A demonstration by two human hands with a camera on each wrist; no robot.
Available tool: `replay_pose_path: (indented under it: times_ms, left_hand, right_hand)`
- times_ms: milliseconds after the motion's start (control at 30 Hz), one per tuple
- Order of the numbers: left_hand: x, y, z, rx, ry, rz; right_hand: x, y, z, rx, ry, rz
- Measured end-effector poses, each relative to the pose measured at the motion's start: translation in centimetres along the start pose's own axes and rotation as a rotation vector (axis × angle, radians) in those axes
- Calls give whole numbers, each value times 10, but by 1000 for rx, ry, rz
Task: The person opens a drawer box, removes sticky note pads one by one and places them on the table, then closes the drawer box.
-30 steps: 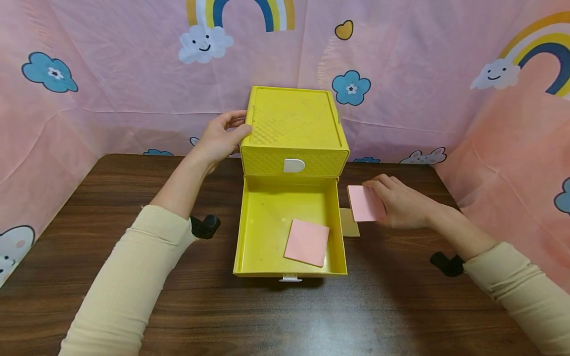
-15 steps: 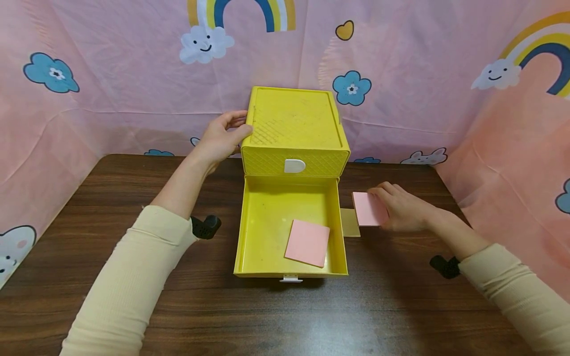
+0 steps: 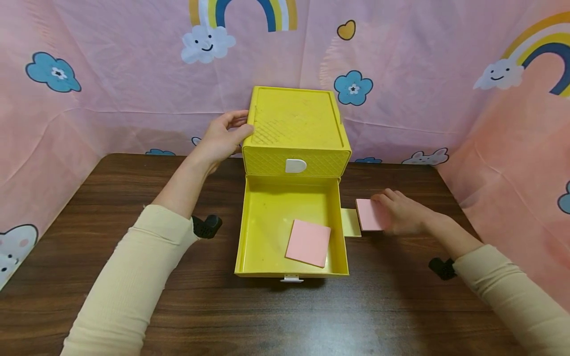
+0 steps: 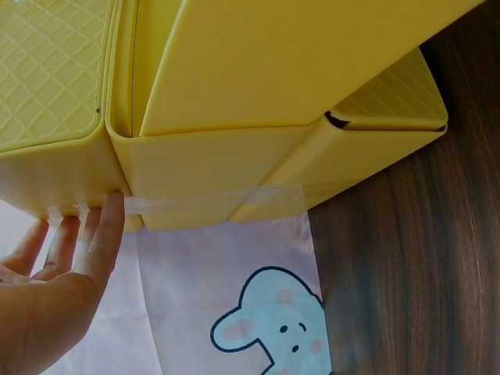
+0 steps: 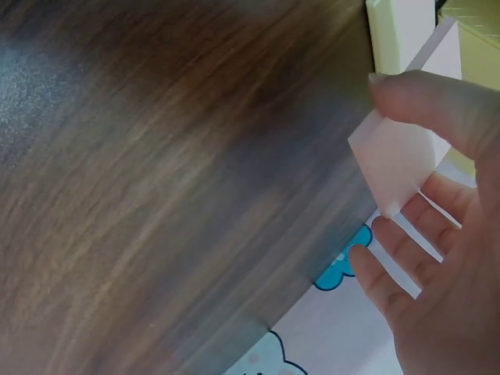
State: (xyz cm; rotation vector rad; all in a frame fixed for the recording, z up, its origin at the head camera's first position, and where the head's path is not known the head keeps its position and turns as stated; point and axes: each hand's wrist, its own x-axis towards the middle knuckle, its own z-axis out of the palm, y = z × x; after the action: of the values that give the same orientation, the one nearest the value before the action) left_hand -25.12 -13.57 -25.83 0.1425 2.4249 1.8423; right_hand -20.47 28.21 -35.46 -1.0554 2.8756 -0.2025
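Observation:
A yellow plastic drawer unit [image 3: 296, 121] stands at the back of the table with its lower drawer [image 3: 267, 212] pulled out. My left hand [image 3: 220, 137] rests against the unit's upper left side, thumb on the top edge; in the left wrist view its fingertips touch the side wall. My right hand [image 3: 407, 215] pinches a pink sticky-note pad [image 3: 370, 215] between thumb and fingers, right of the drawer. Beside it lies a pale yellow sticky-note pad [image 3: 351, 222], close against the drawer's right wall. Another pink sticky-note pad [image 3: 308, 243] lies flat inside the drawer, slightly turned.
The upper drawer front [image 3: 267, 162] is closed and has a white pull [image 3: 296, 165]. Another white pull [image 3: 291, 280] sits on the open drawer's front. A dark wood table [image 3: 196, 301] carries everything, with a printed pink cloth [image 3: 285, 64] hanging behind and at the sides.
My right hand has come down and slightly to the right with the pink pad, from above the yellow pad's corner to beside it. The left hand keeps its place on the unit.

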Motion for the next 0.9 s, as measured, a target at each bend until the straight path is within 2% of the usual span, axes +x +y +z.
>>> replay_pose_path:
  times_ms: [567, 900]
  left_hand:
    - [2, -1, 0, -3, -6, 7]
    - [1, -2, -1, -5, 2, 17]
  right_hand:
    - [-2, 9, 12, -11, -52, 48]
    - [-1, 10, 18, 7, -155, 146]
